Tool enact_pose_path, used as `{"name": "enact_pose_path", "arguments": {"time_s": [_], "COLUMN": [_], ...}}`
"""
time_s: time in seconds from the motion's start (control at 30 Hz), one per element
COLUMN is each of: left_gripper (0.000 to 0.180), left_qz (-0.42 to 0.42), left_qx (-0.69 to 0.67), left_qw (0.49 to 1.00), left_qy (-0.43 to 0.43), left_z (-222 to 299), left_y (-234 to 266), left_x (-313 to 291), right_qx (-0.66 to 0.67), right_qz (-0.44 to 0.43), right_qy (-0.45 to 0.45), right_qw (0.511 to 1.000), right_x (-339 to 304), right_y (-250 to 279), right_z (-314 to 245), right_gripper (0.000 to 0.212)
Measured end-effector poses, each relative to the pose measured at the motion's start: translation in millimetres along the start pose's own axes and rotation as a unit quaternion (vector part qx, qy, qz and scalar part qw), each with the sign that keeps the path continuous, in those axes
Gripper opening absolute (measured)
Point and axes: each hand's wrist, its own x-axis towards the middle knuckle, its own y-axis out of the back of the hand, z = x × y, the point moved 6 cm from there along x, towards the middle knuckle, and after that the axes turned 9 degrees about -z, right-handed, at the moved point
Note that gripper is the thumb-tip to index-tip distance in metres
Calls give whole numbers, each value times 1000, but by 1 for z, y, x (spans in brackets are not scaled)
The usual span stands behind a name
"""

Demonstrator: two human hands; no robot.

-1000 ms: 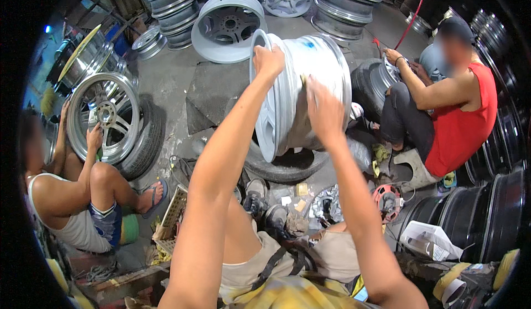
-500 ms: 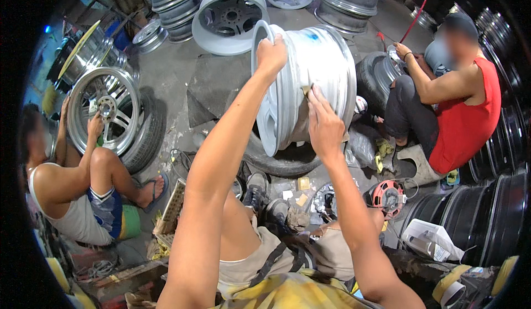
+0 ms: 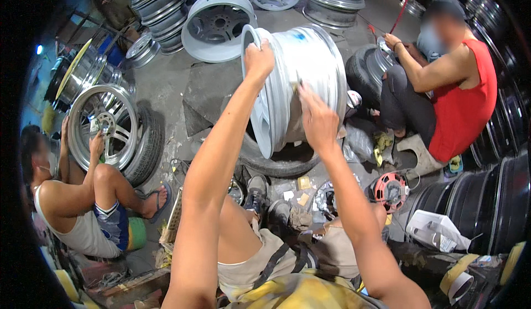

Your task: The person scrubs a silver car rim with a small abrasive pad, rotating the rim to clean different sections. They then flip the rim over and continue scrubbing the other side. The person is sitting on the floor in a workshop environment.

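Note:
A silver-grey alloy wheel rim (image 3: 321,60) stands on edge in front of me, its barrel turned to the right and a blue smudge near its top. My left hand (image 3: 259,60) is closed round the upper lip of its left side. On the barrel, my right hand (image 3: 319,121) presses with stretched fingers over a small tan piece that looks like sandpaper (image 3: 296,86); most of it is hidden under the fingertips. Beneath the rim lies a black tire (image 3: 282,168).
At left, a seated person (image 3: 77,209) handles a spoked wheel (image 3: 130,96); at right, a person in red (image 3: 464,104) sits by another tire (image 3: 359,74). Stacked rims (image 3: 157,10) stand behind. A red reel (image 3: 390,191) and dark rims (image 3: 481,204) lie near right.
The view has shifted slightly, moving the rim a little left in the picture. My right hand has slid slightly along the barrel, its fingers at a changed angle. My left hand keeps its hold.

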Motion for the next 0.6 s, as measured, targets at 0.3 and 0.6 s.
{"name": "enact_pose_path", "arguments": {"time_s": [0.3,0.6], "left_gripper": [47,50], "left_qz": [-3,-8], "left_qx": [9,7], "left_qw": [1000,1000], "left_qy": [6,17], "left_z": [2,-18], "left_y": [5,10], "left_x": [-9,14], "right_qx": [9,-67], "right_qz": [25,-41], "right_qy": [-25,-14], "right_qw": [999,997], "right_x": [-17,57], "right_y": [-5,-5], "right_z": [5,1], "right_gripper": [29,31]}}
